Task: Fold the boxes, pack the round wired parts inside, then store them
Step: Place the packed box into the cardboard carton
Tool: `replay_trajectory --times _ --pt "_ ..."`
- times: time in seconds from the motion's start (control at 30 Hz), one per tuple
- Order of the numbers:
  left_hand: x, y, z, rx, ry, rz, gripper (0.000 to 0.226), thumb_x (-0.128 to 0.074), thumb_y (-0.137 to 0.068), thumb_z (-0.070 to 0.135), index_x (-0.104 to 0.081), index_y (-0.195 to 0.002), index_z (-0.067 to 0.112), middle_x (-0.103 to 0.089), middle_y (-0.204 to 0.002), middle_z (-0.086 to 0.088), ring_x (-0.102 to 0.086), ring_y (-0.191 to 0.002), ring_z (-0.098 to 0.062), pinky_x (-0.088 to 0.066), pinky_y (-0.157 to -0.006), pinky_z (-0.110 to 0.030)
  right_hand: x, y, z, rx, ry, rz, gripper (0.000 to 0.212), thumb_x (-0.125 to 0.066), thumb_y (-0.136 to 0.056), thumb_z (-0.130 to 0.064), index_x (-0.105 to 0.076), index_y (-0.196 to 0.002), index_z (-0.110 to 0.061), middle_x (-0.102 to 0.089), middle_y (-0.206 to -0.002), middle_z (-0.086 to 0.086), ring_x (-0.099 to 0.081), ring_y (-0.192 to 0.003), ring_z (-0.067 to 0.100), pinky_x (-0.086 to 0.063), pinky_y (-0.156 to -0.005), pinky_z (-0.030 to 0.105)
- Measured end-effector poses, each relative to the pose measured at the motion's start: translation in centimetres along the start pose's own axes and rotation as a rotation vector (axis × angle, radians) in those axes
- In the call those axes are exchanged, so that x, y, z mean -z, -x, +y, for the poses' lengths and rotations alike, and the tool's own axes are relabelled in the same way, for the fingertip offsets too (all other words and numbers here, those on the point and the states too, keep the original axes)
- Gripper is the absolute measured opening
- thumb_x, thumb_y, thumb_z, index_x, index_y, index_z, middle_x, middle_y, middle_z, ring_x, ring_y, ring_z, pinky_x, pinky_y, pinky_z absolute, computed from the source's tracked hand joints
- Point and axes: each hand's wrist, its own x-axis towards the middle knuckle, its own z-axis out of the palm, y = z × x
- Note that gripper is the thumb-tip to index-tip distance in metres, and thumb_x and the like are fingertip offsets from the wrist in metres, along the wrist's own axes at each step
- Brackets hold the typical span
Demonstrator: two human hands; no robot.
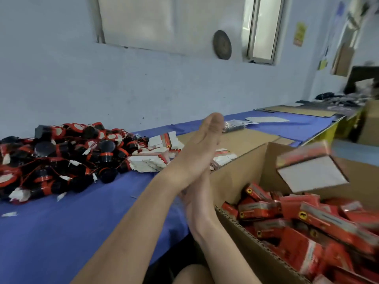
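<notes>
Storing step. A closed box (311, 171), blurred, is in the air above the open carton (235, 181), touching neither hand. It hangs over the red stored boxes (307, 218) heaped inside.

The step in hand is judged to be the drop into the carton. Done well, the box should fall flat onto the heap, well inside the far wall, with its flaps shut so that the part stays in. A low, short drop seems safer than a long throw, since the heap already sits near the rim.

The left hand (207, 140) reaches across over the carton's near corner, fingers straight and pressed together, holding nothing. The right hand (194, 193) lies under the left forearm; whether its fingers are spread or curled cannot be told, and nothing shows in it.

On the blue counter (82, 222), the round wired parts (61, 156) are piled at left, with flat blanks (155, 156) just beside them.
</notes>
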Motion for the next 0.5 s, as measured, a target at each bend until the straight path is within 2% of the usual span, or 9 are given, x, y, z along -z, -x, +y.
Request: replay_trajectory --times 0.07,0.13,0.2,0.27,0.3,0.33,0.4,0.43,0.5 --pt "1.1 0.4 -0.7 0.015 -0.014 0.071 0.086 -0.023 -0.072 0.096 -0.032 -0.146 0.054 -0.046 -0.148 0.024 -0.046 -0.135 -0.001 -0.028 -0.120 -0.043 -0.2 -0.2 -0.2 -0.012 0.038 -0.042 0.051 -0.035 -0.101 -0.062 -0.070 -0.121 -0.029 -0.077 -0.110 0.002 -0.072 -0.086 0.012 -0.055 -0.067 0.025" --pt "3.1 1.1 -2.7 0.055 0.010 0.167 0.079 -0.026 -0.077 0.092 -0.038 -0.143 0.052 -0.056 -0.139 0.020 -0.053 -0.128 -0.002 -0.035 -0.116 -0.043 -0.8 -0.6 0.5 0.001 0.060 -0.100 0.054 -0.040 -0.094 -0.066 -0.070 -0.118 -0.028 -0.078 -0.102 0.000 -0.072 -0.078 0.011 -0.055 -0.063 0.023" --pt "5.4 2.0 -5.4 0.076 0.044 0.251 0.060 -0.031 -0.083 0.082 -0.049 -0.134 0.053 -0.063 -0.129 0.017 -0.062 -0.113 0.003 -0.049 -0.104 -0.039 -1.7 -0.8 2.2 -0.013 0.126 -0.171 0.060 -0.047 -0.079 -0.071 -0.070 -0.113 -0.027 -0.078 -0.094 -0.006 -0.073 -0.075 0.010 -0.056 -0.063 0.026" --pt "7.9 3.1 -8.2 0.107 0.026 0.311 0.040 -0.034 -0.084 0.074 -0.054 -0.117 0.059 -0.066 -0.121 0.016 -0.066 -0.101 0.005 -0.057 -0.085 -0.028 -2.6 -1.0 4.8 -0.082 0.243 -0.211 0.050 -0.048 -0.085 -0.067 -0.070 -0.108 -0.029 -0.078 -0.091 -0.011 -0.073 -0.076 0.008 -0.058 -0.066 0.026" --pt "9.2 3.7 -9.7 0.125 -0.004 0.332 0.040 -0.034 -0.084 0.072 -0.053 -0.117 0.058 -0.064 -0.123 0.016 -0.065 -0.104 0.004 -0.056 -0.087 -0.027 -2.9 -1.0 6.2 -0.120 0.322 -0.236 0.040 -0.046 -0.095 -0.061 -0.069 -0.109 -0.032 -0.077 -0.097 -0.012 -0.073 -0.081 0.007 -0.056 -0.069 0.025" --pt "10.7 4.3 -11.3 0.150 -0.039 0.344 0.042 -0.033 -0.083 0.071 -0.050 -0.119 0.056 -0.061 -0.127 0.017 -0.061 -0.112 0.003 -0.053 -0.096 -0.030 -3.3 -1.1 7.7 -0.146 0.415 -0.261 0.032 -0.044 -0.102 -0.054 -0.068 -0.114 -0.036 -0.075 -0.107 -0.013 -0.071 -0.090 0.008 -0.054 -0.072 0.022" --pt "13.7 5.6 -14.4 0.232 -0.114 0.368 0.047 -0.032 -0.084 0.070 -0.045 -0.126 0.052 -0.055 -0.133 0.019 -0.053 -0.124 -0.003 -0.043 -0.109 -0.039 -4.0 -1.9 10.5 -0.137 0.573 -0.286 0.030 -0.045 -0.106 -0.044 -0.058 -0.132 -0.037 -0.063 -0.128 -0.012 -0.063 -0.108 0.005 -0.049 -0.074 0.013" --pt "15.1 6.2 -16.0 0.283 -0.156 0.396 0.051 -0.032 -0.086 0.069 -0.043 -0.132 0.048 -0.052 -0.136 0.017 -0.051 -0.127 -0.006 -0.040 -0.111 -0.040 -4.3 -2.5 11.4 -0.117 0.645 -0.284 0.034 -0.046 -0.106 -0.039 -0.051 -0.140 -0.035 -0.057 -0.135 -0.011 -0.058 -0.113 0.001 -0.048 -0.076 0.011" --pt "17.6 7.9 -19.1 0.391 -0.259 0.483 0.052 -0.033 -0.094 0.063 -0.041 -0.141 0.041 -0.050 -0.133 0.016 -0.048 -0.123 -0.007 -0.038 -0.104 -0.033 -5.0 -4.5 13.2 -0.029 0.830 -0.276 0.043 -0.047 -0.106 -0.032 -0.041 -0.148 -0.029 -0.048 -0.145 -0.008 -0.051 -0.124 0.006 -0.046 -0.091 0.016"
